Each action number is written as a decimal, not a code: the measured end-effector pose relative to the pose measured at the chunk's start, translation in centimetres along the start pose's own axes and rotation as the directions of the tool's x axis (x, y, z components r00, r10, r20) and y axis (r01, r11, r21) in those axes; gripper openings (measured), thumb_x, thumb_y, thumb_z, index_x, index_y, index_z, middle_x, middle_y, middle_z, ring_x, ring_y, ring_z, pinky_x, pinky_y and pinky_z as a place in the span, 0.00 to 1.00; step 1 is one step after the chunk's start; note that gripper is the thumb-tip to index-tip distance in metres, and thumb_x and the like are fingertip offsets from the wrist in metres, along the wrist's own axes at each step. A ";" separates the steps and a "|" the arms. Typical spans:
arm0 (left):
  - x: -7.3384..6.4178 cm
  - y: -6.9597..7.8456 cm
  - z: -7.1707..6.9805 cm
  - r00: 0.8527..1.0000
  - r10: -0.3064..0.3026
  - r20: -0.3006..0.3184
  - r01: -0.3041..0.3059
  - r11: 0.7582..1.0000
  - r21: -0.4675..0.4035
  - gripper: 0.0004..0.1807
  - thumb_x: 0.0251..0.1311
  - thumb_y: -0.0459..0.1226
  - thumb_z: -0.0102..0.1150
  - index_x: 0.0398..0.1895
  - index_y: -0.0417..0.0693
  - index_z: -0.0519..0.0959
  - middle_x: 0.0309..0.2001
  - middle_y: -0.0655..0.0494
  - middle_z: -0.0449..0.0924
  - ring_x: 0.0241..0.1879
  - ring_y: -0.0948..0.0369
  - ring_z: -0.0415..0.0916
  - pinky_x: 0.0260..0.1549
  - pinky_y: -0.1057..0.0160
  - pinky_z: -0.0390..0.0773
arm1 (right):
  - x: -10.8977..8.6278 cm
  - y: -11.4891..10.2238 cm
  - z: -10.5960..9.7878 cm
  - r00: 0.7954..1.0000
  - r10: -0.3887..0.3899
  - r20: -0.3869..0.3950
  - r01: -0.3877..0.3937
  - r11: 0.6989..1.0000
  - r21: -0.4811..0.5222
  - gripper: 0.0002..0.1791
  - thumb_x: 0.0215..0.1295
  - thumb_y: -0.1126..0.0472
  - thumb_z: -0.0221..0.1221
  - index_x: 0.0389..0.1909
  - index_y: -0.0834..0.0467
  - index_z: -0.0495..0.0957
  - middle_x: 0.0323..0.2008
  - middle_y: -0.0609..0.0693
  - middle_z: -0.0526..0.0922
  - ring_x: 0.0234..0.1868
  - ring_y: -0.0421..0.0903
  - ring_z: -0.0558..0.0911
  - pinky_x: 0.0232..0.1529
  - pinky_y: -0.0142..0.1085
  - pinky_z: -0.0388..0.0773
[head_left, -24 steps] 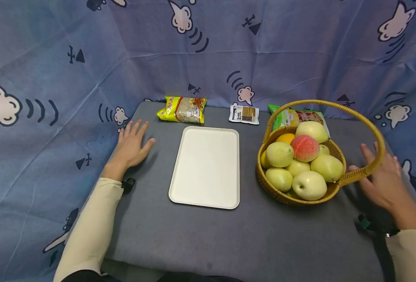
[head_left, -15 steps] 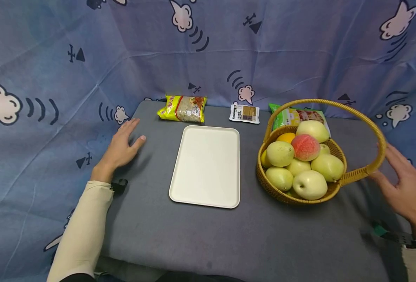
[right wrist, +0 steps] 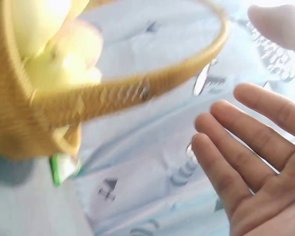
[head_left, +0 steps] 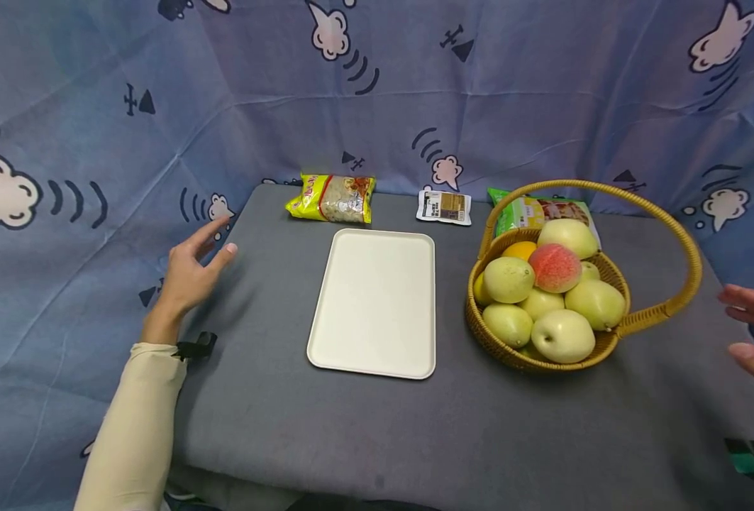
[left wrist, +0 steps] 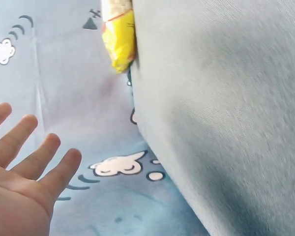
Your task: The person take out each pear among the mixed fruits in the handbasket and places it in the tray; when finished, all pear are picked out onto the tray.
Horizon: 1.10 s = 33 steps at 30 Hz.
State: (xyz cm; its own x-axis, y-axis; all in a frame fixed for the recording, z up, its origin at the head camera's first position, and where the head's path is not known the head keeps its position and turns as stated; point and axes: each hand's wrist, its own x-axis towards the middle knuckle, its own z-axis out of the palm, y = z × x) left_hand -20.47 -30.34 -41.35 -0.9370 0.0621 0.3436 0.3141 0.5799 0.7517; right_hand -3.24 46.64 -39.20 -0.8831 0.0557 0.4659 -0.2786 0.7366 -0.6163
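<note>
A hands-off stage is seemingly being observed, left hand (head_left: pixel 188 275) and right hand (right wrist: pixel 271 194) being held open and empty, apart from the fruit basket (head_left: pixel 482 335) right of the tray (head_left: pixel 377 305); gripping it would require reaching inward.

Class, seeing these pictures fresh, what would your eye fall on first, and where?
Most likely the wicker basket, heaped with pale green fruit around one vivid red peach, on the right side of the grey table. Next comes the plain white tray lying near the table's middle. The left hand is at the table's left edge, and the right hand shows at the head view's right border.
</note>
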 end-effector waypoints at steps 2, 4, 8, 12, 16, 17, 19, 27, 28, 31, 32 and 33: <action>0.1 0.2 0.3 1.000 0.020 -0.007 -0.021 1.000 -0.023 0.30 0.77 0.38 0.65 0.80 0.54 0.75 0.79 0.47 0.75 0.77 0.47 0.74 0.76 0.52 0.75 | -0.1 -0.8 -0.1 0.999 -0.045 0.022 0.044 0.999 0.013 0.35 0.78 0.78 0.58 0.83 0.58 0.68 0.80 0.39 0.72 0.74 0.25 0.70 0.77 0.18 0.58; 0.3 0.3 0.7 0.999 0.045 -0.012 -0.045 0.998 -0.050 0.29 0.77 0.36 0.66 0.79 0.52 0.76 0.77 0.46 0.76 0.76 0.58 0.74 0.74 0.63 0.76 | 0.0 -2.7 0.2 0.994 -0.102 0.048 0.100 0.994 0.048 0.35 0.76 0.80 0.58 0.81 0.63 0.69 0.78 0.38 0.74 0.73 0.26 0.73 0.77 0.19 0.62; 0.9 0.5 1.8 0.997 0.071 0.007 -0.070 0.993 -0.098 0.29 0.76 0.34 0.66 0.78 0.47 0.77 0.76 0.44 0.78 0.75 0.63 0.74 0.71 0.68 0.76 | 0.8 -6.8 1.2 0.980 -0.180 0.089 0.170 0.979 0.111 0.35 0.68 0.85 0.62 0.76 0.71 0.72 0.75 0.37 0.78 0.72 0.29 0.77 0.74 0.21 0.68; 1.6 0.8 3.2 0.996 0.064 0.053 -0.058 0.991 -0.119 0.29 0.75 0.34 0.66 0.78 0.44 0.77 0.76 0.44 0.77 0.78 0.47 0.72 0.76 0.48 0.75 | 1.9 -9.8 2.4 0.971 -0.198 0.136 0.178 0.973 0.145 0.42 0.56 0.90 0.67 0.75 0.71 0.74 0.73 0.38 0.80 0.71 0.31 0.78 0.72 0.20 0.68; 2.4 1.0 4.8 0.994 0.055 0.099 -0.041 0.989 -0.140 0.29 0.75 0.35 0.66 0.78 0.43 0.76 0.77 0.43 0.76 0.79 0.43 0.70 0.76 0.38 0.73 | 3.3 -11.2 3.9 0.964 -0.205 0.168 0.182 0.973 0.144 0.50 0.44 0.90 0.74 0.73 0.67 0.78 0.71 0.41 0.83 0.71 0.32 0.79 0.70 0.18 0.70; 2.6 1.1 5.2 0.993 0.051 0.110 -0.035 0.989 -0.144 0.29 0.75 0.35 0.66 0.78 0.43 0.77 0.77 0.43 0.76 0.79 0.43 0.70 0.76 0.37 0.73 | 3.6 -11.3 4.3 0.961 -0.217 0.172 0.190 0.969 0.160 0.51 0.40 0.91 0.75 0.72 0.67 0.79 0.70 0.43 0.84 0.70 0.33 0.80 0.68 0.18 0.72; 2.9 1.1 6.0 0.990 0.050 0.134 -0.029 0.988 -0.151 0.29 0.75 0.35 0.66 0.78 0.43 0.76 0.77 0.42 0.75 0.79 0.40 0.70 0.76 0.35 0.72 | 4.4 -11.2 5.2 0.954 -0.241 0.180 0.208 0.961 0.184 0.51 0.36 0.90 0.77 0.70 0.68 0.80 0.68 0.47 0.86 0.69 0.34 0.81 0.66 0.18 0.74; 4.1 1.2 9.0 0.977 0.025 0.214 0.003 0.992 -0.127 0.29 0.76 0.37 0.65 0.77 0.43 0.76 0.76 0.38 0.76 0.77 0.37 0.71 0.75 0.35 0.74 | 6.7 -11.1 8.1 0.933 -0.251 0.259 0.192 0.954 0.231 0.51 0.40 0.85 0.80 0.73 0.63 0.80 0.68 0.58 0.85 0.68 0.36 0.84 0.65 0.20 0.78; 4.2 1.2 9.3 0.974 0.015 0.224 0.014 0.992 -0.124 0.29 0.77 0.37 0.65 0.78 0.44 0.76 0.76 0.38 0.75 0.77 0.37 0.71 0.76 0.36 0.73 | 6.9 -11.1 8.4 0.931 -0.245 0.269 0.186 0.956 0.229 0.51 0.42 0.84 0.80 0.73 0.62 0.80 0.68 0.57 0.85 0.67 0.36 0.84 0.64 0.20 0.78; 4.5 1.5 10.1 0.966 -0.020 0.257 0.049 0.993 -0.105 0.29 0.77 0.39 0.64 0.79 0.46 0.76 0.77 0.39 0.74 0.78 0.39 0.70 0.76 0.38 0.73 | 7.4 -10.7 9.3 0.927 -0.245 0.284 0.183 0.956 0.227 0.50 0.43 0.82 0.81 0.74 0.59 0.80 0.68 0.55 0.85 0.64 0.34 0.86 0.64 0.19 0.78; 4.6 1.5 10.4 0.963 -0.032 0.269 0.059 0.994 -0.093 0.29 0.77 0.39 0.64 0.79 0.47 0.75 0.78 0.41 0.74 0.79 0.39 0.70 0.77 0.39 0.73 | 7.6 -10.6 9.6 0.925 -0.244 0.290 0.182 0.957 0.225 0.51 0.44 0.81 0.82 0.74 0.58 0.80 0.68 0.54 0.86 0.63 0.34 0.86 0.64 0.19 0.78; 4.7 1.6 10.7 0.959 -0.044 0.280 0.070 0.994 -0.082 0.30 0.78 0.40 0.64 0.80 0.48 0.75 0.79 0.42 0.74 0.79 0.40 0.70 0.77 0.40 0.73 | 7.7 -10.5 9.9 0.925 -0.239 0.294 0.180 0.960 0.214 0.51 0.44 0.80 0.82 0.74 0.57 0.80 0.68 0.53 0.86 0.61 0.33 0.87 0.63 0.18 0.77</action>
State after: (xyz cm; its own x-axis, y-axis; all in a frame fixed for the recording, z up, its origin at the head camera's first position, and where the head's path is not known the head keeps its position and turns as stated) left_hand -26.05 -20.47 -44.55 -0.9553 0.2608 0.1388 0.2592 0.5145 0.8174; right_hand -10.86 32.68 -35.41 -0.8616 -0.3227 0.3918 -0.5073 0.5733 -0.6434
